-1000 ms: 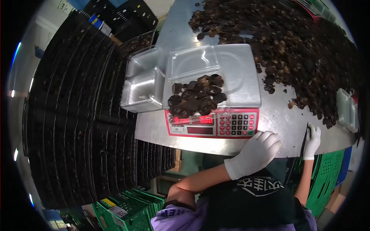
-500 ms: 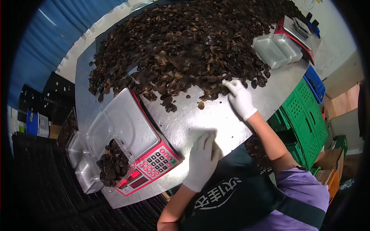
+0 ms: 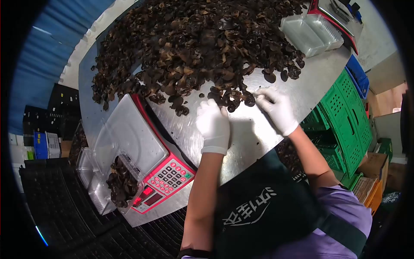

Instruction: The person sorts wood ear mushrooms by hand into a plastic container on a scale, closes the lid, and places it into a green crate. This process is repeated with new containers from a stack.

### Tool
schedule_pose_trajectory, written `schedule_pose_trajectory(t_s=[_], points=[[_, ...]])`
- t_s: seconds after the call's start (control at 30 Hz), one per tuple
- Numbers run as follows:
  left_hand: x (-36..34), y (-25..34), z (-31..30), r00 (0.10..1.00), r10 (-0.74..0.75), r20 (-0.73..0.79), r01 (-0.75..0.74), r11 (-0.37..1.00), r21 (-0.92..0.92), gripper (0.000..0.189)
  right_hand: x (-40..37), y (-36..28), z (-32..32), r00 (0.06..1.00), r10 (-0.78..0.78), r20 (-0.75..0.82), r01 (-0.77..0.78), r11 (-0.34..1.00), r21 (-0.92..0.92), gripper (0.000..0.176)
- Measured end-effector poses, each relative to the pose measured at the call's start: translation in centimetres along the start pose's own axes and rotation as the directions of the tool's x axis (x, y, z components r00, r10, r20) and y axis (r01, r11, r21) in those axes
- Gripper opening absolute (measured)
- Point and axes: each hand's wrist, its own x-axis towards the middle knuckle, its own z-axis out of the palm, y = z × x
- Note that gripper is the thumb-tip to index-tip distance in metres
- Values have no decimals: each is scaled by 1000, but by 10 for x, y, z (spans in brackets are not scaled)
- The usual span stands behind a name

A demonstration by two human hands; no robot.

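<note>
A large heap of dark brown wood ear mushrooms (image 3: 189, 52) lies on the metal table. My left hand (image 3: 213, 125), in a white glove, is at the heap's near edge with its fingers curled in; whatever they might hold is hidden. To its right, my gloved right hand (image 3: 278, 111) reaches toward the same edge, fingers stretched out and thumb a little apart, beside a few loose pieces. On the left, a red-and-white digital scale (image 3: 166, 175) bears an open clear plastic box (image 3: 136, 166) with wood ear mushrooms (image 3: 120, 183) inside, tilted over its front.
Empty clear trays (image 3: 308, 36) stand at the table's right, next to a second scale (image 3: 334, 19). Another clear container (image 3: 101, 196) sits at the left edge. Green crates (image 3: 345, 123) are stacked right of the metal table (image 3: 241, 146).
My left hand has moved forward from the bare tabletop to the heap's edge, its fingers now curled. My right hand stays near the edge. The view has shifted slightly.
</note>
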Motion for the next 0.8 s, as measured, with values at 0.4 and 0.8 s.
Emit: schedule_pose_trajectory(t_s=[0.4,0.8], points=[[-36,-30,-18,997,-22,-80,-16,898,-440,23,17,-27,-16,903,337,267,-420,824,381,19],[-23,-1,-7,999,-21,-25,14,967,-254,23,26,-13,-38,897,362,253,-441,773,456,11]])
